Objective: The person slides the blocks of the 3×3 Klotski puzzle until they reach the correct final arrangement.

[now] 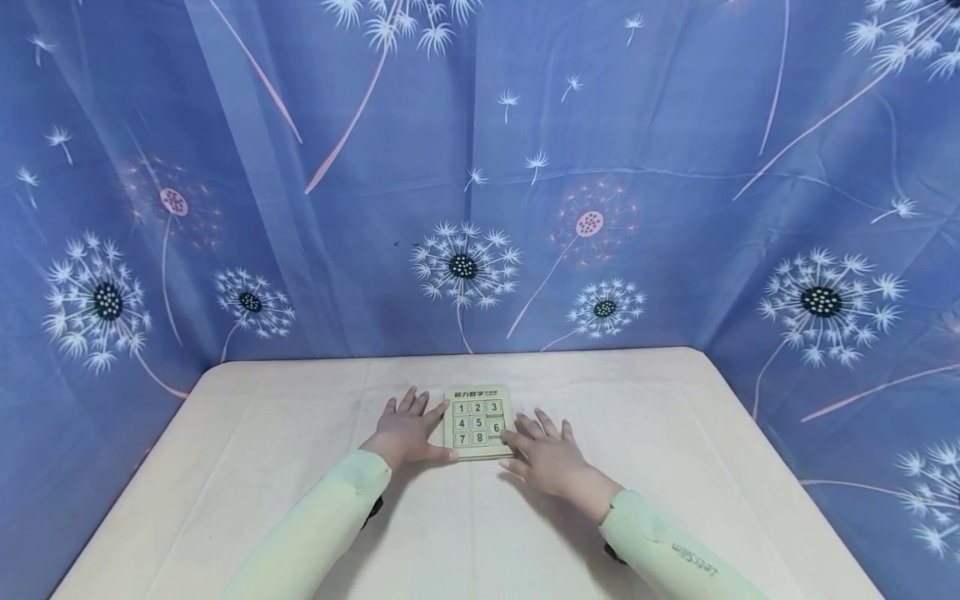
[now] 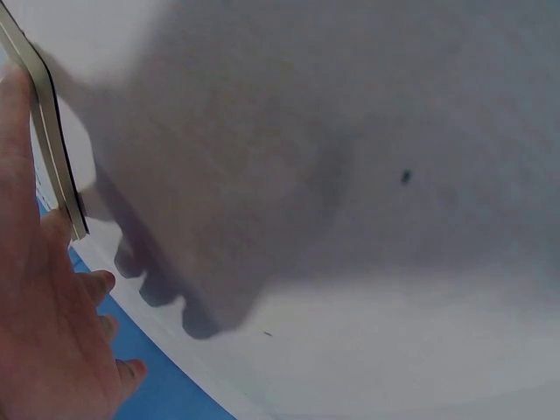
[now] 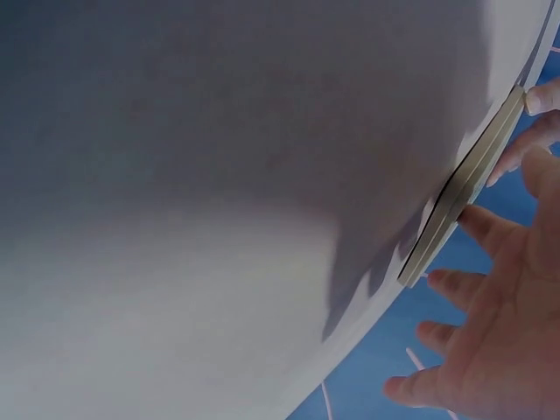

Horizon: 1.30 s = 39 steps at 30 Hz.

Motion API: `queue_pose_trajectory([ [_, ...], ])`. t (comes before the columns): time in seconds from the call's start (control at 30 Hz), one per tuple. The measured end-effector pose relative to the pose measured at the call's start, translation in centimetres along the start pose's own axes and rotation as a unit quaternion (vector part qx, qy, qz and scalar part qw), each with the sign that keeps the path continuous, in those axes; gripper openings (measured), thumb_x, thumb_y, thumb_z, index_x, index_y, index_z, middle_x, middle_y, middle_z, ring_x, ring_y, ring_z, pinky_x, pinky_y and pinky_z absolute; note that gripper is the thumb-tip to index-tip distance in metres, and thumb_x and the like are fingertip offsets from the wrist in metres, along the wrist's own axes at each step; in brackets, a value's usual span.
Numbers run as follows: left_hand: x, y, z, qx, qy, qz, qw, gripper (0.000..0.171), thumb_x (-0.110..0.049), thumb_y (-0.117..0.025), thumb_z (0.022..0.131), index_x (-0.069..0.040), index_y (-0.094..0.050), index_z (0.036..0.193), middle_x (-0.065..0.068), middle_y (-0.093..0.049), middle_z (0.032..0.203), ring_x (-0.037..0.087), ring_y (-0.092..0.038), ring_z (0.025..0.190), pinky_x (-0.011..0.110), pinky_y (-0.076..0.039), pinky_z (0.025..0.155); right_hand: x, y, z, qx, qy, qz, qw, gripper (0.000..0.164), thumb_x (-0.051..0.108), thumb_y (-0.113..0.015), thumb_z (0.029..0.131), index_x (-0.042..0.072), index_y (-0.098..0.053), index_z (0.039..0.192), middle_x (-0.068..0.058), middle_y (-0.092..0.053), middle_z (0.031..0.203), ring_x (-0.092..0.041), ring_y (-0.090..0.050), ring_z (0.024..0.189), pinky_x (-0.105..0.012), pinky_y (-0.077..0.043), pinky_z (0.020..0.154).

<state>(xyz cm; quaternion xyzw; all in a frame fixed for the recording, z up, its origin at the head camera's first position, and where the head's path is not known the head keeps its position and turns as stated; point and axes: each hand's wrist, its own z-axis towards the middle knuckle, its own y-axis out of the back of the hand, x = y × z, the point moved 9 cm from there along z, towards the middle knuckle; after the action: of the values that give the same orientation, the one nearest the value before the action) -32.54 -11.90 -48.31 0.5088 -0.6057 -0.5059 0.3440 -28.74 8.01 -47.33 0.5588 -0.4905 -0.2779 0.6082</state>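
A pale green sliding number puzzle (image 1: 472, 452) lies flat on the table, its numbered tiles set in rows. The tile marked 6 (image 1: 496, 427) sits lower than the 4 and 5 beside it, with a brown strip showing under the 3. My left hand (image 1: 405, 435) is at the puzzle's left side, index fingertip at the upper left edge and thumb (image 2: 16, 114) by the lower left corner. From the right, my right hand (image 1: 553, 458) reaches in with fingers spread. Its index fingertip touches the 6 tile's right side, and the thumb lies near the lower right corner.
A cream-coloured table (image 1: 247, 467) carries the puzzle near its far edge. Behind and at both sides hangs a blue curtain (image 1: 360, 275) with dandelion prints. Pale green sleeves (image 1: 315, 525) cover both forearms.
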Motion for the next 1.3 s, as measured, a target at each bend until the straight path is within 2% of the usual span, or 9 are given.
queue_pose_trajectory([
  [0.57, -0.1, -0.3, 0.1, -0.005, -0.004, -0.017, 0.9998, 0.097, -0.074, -0.064, 0.084, -0.026, -0.032, 0.162, 0.018, -0.027, 0.17, 0.041, -0.014, 0.161, 0.062, -0.016, 0.13, -0.3, 0.1, 0.7, 0.006, -0.007, -0.001, 1.0, 0.057, 0.053, -0.055, 0.101, 0.022, -0.054, 0.149, -0.014, -0.037, 0.166, -0.047, -0.022, 0.157, -0.078, -0.016, 0.121],
  [0.93, -0.2, 0.3, 0.0, -0.003, -0.003, -0.01, 0.9999, 0.097, -0.072, -0.066, 0.086, -0.025, -0.031, 0.162, 0.018, -0.025, 0.17, 0.04, -0.013, 0.161, 0.062, -0.014, 0.131, -0.2, 0.5, 0.9, 0.01, -0.01, -0.005, 1.0, 0.055, 0.053, -0.054, 0.101, 0.024, -0.054, 0.149, -0.014, -0.037, 0.166, -0.047, -0.022, 0.157, -0.077, -0.016, 0.122],
  [1.1, 0.0, 0.0, 0.1, 0.001, -0.001, -0.006, 1.0, 0.097, -0.073, -0.064, 0.086, -0.026, -0.029, 0.163, 0.017, -0.024, 0.171, 0.038, -0.012, 0.162, 0.061, -0.015, 0.131, -0.2, 0.4, 1.1, 0.012, -0.005, -0.007, 1.0, 0.055, 0.052, -0.055, 0.102, 0.024, -0.054, 0.149, -0.013, -0.037, 0.166, -0.047, -0.022, 0.157, -0.077, -0.016, 0.122],
  [1.3, -0.1, -0.1, 0.2, -0.01, -0.013, -0.007, 0.9998, 0.097, -0.075, -0.064, 0.085, -0.025, -0.032, 0.162, 0.017, -0.025, 0.171, 0.038, -0.013, 0.162, 0.061, -0.017, 0.13, -0.3, 0.4, 1.2, 0.015, 0.007, -0.01, 1.0, 0.054, 0.051, -0.054, 0.102, 0.025, -0.054, 0.148, -0.014, -0.037, 0.166, -0.047, -0.023, 0.157, -0.078, -0.018, 0.121],
])
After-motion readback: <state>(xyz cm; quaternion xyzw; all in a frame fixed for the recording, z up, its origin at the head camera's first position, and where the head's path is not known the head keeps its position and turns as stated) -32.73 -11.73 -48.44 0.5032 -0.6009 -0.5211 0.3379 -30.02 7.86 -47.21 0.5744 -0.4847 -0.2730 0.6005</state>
